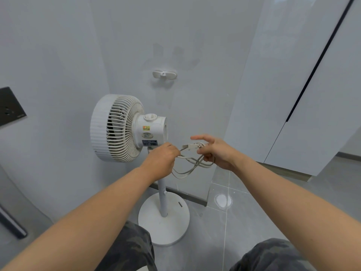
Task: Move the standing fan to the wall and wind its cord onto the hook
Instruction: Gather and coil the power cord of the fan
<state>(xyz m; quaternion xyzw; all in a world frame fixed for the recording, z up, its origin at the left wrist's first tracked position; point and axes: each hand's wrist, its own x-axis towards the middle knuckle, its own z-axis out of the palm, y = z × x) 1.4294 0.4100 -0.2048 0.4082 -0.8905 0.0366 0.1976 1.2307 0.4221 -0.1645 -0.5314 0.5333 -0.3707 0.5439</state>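
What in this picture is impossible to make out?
Head view only.
Where the cord joins the fan: hidden behind the left hand.
The fan stickers: print too small to read.
The dark wall plate: cut off by the left edge.
The plug: partly covered by the right hand.

Standing fan (117, 128): white, upright, round base flat on floor (244, 222) close to wall (195, 45), ribbed head turned toward 9 o'clock.
Cord (192, 163): pale, gathered in loose loops, hanging between left hand (162, 159) and right hand (214, 151), both gripping it; plug (192, 146) at right hand.
Hook (164, 74): white, two-winged, on wall at 1 o'clock from fan head.
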